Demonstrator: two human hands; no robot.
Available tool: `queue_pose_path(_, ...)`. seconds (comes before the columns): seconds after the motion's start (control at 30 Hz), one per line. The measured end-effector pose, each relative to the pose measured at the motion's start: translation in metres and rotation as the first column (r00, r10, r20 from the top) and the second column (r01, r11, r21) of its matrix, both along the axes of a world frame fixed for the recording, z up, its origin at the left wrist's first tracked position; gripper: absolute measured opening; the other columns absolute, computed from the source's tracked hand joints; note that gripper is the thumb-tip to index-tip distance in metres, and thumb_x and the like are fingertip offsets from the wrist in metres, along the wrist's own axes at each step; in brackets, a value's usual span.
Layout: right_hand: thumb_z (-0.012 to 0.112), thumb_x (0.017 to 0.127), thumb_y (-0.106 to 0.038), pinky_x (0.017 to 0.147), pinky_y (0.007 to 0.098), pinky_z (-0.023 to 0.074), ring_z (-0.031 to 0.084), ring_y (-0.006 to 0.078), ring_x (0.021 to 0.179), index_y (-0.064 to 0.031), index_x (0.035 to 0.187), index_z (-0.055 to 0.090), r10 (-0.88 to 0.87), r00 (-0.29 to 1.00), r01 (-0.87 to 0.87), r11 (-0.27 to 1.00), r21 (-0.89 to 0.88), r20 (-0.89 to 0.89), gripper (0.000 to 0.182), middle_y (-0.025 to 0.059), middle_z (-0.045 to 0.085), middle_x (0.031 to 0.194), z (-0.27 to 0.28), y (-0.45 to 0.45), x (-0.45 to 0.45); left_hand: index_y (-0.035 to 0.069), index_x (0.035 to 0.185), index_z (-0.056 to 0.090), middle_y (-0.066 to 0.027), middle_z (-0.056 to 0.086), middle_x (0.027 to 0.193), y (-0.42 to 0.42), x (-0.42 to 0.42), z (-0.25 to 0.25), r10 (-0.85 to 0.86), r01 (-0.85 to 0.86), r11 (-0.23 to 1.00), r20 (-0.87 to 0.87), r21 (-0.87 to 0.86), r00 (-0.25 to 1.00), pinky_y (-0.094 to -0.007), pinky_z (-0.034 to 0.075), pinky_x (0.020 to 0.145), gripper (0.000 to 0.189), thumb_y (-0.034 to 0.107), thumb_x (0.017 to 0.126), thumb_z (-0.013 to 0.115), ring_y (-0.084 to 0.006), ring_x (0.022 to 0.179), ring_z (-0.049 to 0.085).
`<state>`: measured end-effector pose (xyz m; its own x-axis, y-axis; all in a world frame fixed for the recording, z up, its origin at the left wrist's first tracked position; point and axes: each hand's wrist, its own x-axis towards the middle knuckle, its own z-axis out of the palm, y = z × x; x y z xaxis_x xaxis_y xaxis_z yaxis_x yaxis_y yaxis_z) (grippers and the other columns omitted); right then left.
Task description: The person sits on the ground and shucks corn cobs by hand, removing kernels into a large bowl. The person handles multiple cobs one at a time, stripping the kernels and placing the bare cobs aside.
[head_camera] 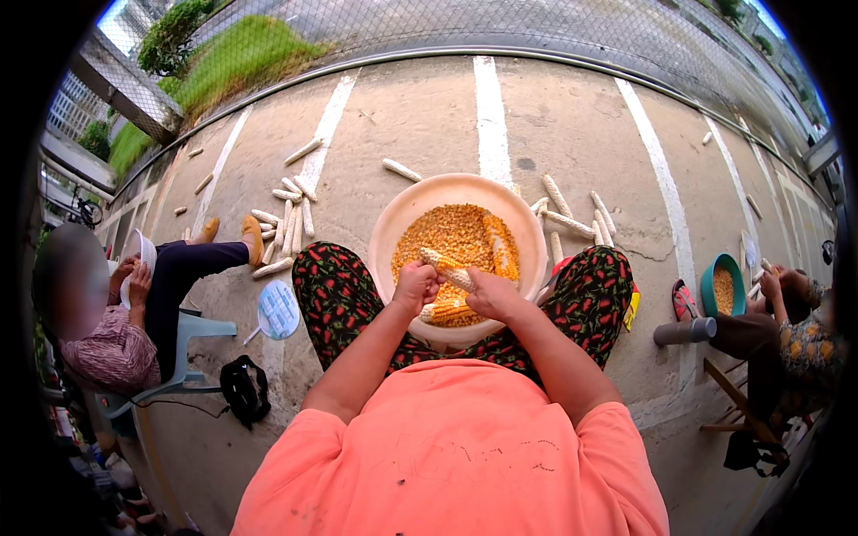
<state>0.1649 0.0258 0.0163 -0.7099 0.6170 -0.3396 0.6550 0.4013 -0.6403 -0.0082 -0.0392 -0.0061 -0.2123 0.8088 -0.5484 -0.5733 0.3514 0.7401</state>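
Note:
Between my knees rests a pale round basin [389,221], holding loose yellow corn kernels [436,228]. Over it, my left hand [417,287] and my right hand [493,293] grip a partly stripped corn cob [452,271] from its two sides. White bare patches show on that cob, with some kernels still attached. A second cob [501,248], with many kernels on it, leans against the basin's right inner side. Another partly stripped cob [448,311] lies under my hands at the near side.
Stripped white cobs [288,228] lie piled on the concrete at front left, and more cobs [570,222] at front right. A seated person [114,335] is at left, near a round hand fan [277,309] and black bag [244,392]. Another person sits right by a teal basin [707,288] and grey bottle [684,331].

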Motion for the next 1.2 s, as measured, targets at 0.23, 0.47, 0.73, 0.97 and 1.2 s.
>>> queue_pose_path(0.23,0.046,0.071,-0.014,0.077,0.0459,0.0425,0.056,0.0405,0.087,-0.0003,0.097,0.047,-0.018,1.0,0.018,0.999,-0.03,-0.009,0.029,0.0262,0.058,0.09,0.004,0.003,0.002,0.002,0.082,0.047,-0.0102,0.055,0.066,0.001,0.002,0.003,-0.019,0.018,0.999,0.022,0.043,1.0,-0.023,0.029,0.029,0.006,0.006,0.079,0.049,-0.01,0.038,0.042)
queue_pose_path(0.47,0.047,0.071,-0.014,0.076,0.0461,0.0427,0.056,0.0402,0.086,-0.0002,0.094,0.047,0.021,1.0,-0.021,0.999,0.034,0.004,0.027,0.025,0.058,0.086,-0.006,-0.002,0.001,0.002,0.079,0.046,-0.0096,0.053,0.063,0.0,0.005,-0.004,-0.019,0.012,0.998,-0.12,-0.057,0.993,-0.0233,0.027,0.028,0.006,0.001,0.074,0.047,-0.0104,0.037,0.04)
queue_pose_path(0.73,0.047,0.072,-0.015,0.075,0.045,0.0435,0.057,0.0382,0.086,-0.0025,0.096,0.047,-0.024,1.0,0.024,0.999,0.028,-0.002,0.027,0.0234,0.059,0.088,-0.007,0.002,0.002,0.003,0.078,0.046,-0.0083,0.053,0.062,0.003,-0.002,0.0,-0.002,0.004,0.999,0.052,-0.033,0.999,-0.024,0.026,0.027,0.007,0.009,0.075,0.05,-0.0104,0.035,0.038)
queue_pose_path(0.97,0.05,0.071,-0.013,0.073,0.0448,0.0444,0.057,0.0372,0.084,-0.0044,0.095,0.047,-0.019,0.999,0.021,0.997,0.069,-0.04,0.027,0.0203,0.059,0.086,-0.006,0.002,0.005,0.003,0.075,0.047,-0.0084,0.053,0.061,0.002,0.003,0.007,-0.014,0.013,1.0,-0.038,-0.024,0.999,-0.0243,0.027,0.029,0.012,0.014,0.077,0.051,-0.0108,0.038,0.041)
queue_pose_path(1.2,0.051,0.071,-0.011,0.068,0.045,0.0451,0.059,0.0344,0.079,-0.006,0.09,0.047,0.02,1.0,-0.024,0.983,0.182,0.02,0.02,0.0174,0.059,0.081,-0.015,0.0,0.004,0.001,0.073,0.047,-0.013,0.054,0.065,0.001,-0.002,-0.009,-0.037,0.037,0.992,-0.002,-0.123,0.999,-0.0248,0.026,0.03,0.01,0.01,0.073,0.05,-0.0109,0.038,0.04)
